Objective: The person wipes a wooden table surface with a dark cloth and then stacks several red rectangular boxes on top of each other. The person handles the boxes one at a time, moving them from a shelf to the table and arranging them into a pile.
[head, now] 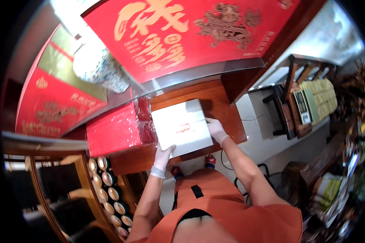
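Note:
A flat white box with a small red print on its top lies over a reddish-brown wooden shelf. My left hand, in a pale glove, grips the near left corner with the thumb on top. On the right side my right hand, gloved too, holds the box's edge; its fingertips are partly hidden behind it. Beside the box on the left sits a red box in shiny clear wrap. Whether the white box rests on the wood or is slightly raised, I cannot tell.
Above stand a large red box with gold characters, a red and gold box and a patterned porcelain vase on a ledge. Several round tins line the lower left. A wooden chair and dark cables are on the right.

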